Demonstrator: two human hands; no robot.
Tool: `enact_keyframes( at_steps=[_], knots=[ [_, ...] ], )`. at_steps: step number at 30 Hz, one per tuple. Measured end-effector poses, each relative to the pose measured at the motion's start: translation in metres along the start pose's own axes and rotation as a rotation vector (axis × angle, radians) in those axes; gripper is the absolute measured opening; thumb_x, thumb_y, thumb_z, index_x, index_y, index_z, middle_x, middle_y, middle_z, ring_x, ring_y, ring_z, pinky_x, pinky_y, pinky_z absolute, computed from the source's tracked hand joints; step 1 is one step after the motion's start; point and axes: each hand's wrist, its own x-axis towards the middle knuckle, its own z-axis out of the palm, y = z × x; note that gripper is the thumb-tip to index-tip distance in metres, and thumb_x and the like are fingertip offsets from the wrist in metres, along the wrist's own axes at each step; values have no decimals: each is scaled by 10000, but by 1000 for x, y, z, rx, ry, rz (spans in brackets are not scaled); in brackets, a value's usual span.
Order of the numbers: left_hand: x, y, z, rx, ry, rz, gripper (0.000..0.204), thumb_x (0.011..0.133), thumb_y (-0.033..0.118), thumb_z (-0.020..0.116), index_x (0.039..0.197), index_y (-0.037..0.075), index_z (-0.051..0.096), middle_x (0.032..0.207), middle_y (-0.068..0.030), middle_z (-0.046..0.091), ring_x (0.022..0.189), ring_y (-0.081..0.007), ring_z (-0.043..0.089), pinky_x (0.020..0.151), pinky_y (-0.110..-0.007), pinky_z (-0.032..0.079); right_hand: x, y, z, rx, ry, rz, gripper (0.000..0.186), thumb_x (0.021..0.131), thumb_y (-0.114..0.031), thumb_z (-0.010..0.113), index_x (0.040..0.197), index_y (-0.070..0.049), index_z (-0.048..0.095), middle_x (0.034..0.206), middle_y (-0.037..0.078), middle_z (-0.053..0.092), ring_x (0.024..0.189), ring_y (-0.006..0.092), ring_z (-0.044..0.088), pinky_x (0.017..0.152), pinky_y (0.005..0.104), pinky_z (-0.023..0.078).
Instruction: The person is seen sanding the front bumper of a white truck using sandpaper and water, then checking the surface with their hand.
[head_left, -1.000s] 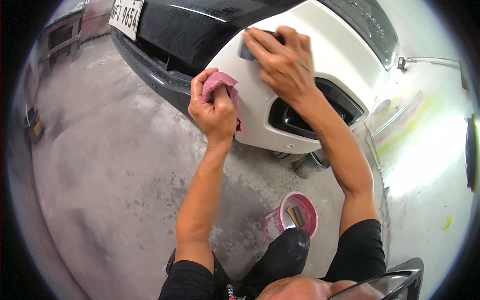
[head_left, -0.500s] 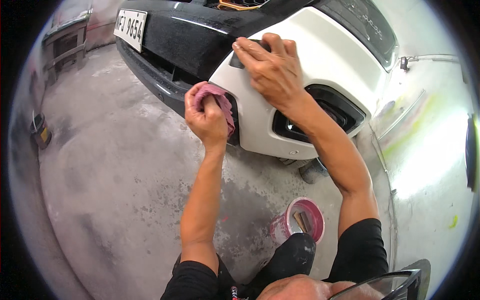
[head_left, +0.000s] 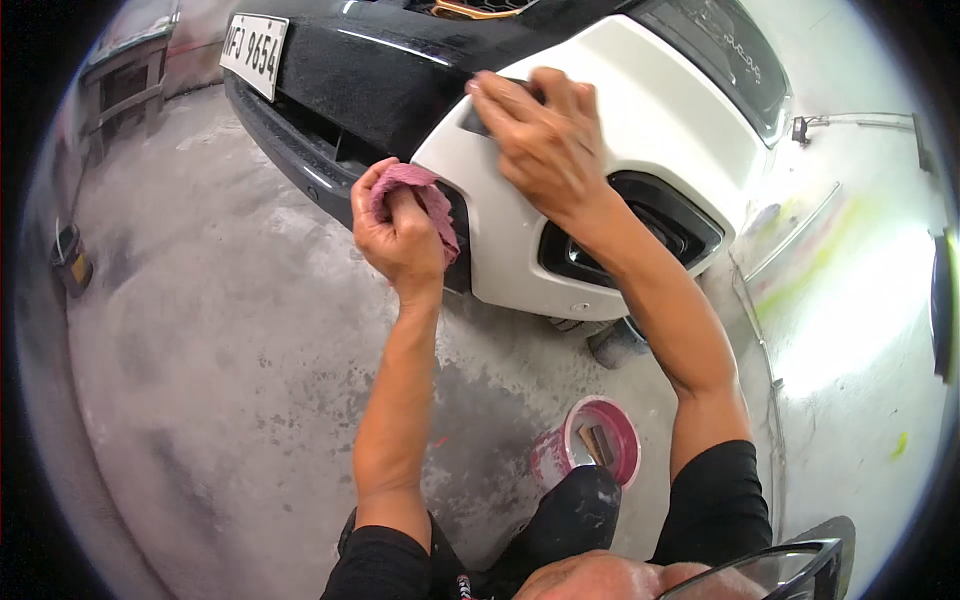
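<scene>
A crumpled pink cloth (head_left: pixel 438 212) is bunched in my left hand (head_left: pixel 402 245), fingers curled round it. This hand is by the lower corner of the white bumper panel (head_left: pixel 500 270), next to the black trim. Higher up, my right hand (head_left: pixel 548 145) presses a dark grey piece of sandpaper (head_left: pixel 474 123) flat on the white panel, near its seam with the black bumper section (head_left: pixel 390 95). Fingers cover most of the sandpaper; dark edges show at both sides of them. Below my right wrist is a black-framed lamp recess (head_left: pixel 650 225).
A pink bucket (head_left: pixel 628 440) with water and small blocks stands on the concrete floor by my knee. A dark container (head_left: pixel 615 345) sits under the bumper. At far left are a small black pail (head_left: pixel 72 262) and a wooden bench (head_left: pixel 128 75). A pale wall (head_left: pixel 850 330) runs along the right.
The whole view has shifted slightly, so car and bucket appear a little further left. Both hands keep their holds; the right hand stays at nearly the same spot on the panel.
</scene>
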Motion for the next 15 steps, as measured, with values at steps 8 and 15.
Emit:
enact_keyframes(
  at_steps=[8, 15],
  knots=[
    [-1, -3, 2, -40, -51, -20, 162, 960, 3, 505, 1065, -22, 625, 954, -72, 669, 834, -123, 625, 773, -241, 509, -37, 16, -13, 24, 34, 86, 343, 804, -145, 604, 1129, -131, 713, 1197, -86, 642, 1032, 201, 487, 832, 364, 391],
    [-23, 13, 31, -81, -52, 200, 197, 951, 1, 481, 1080, -28, 628, 1019, -98, 665, 885, -151, 628, 821, -266, 509, -75, 35, -38, 37, -114, 176, 454, 725, -75, 650, 1172, -140, 701, 1259, -89, 634, 1064, 206, 467, 906, 354, 372]
  ],
)
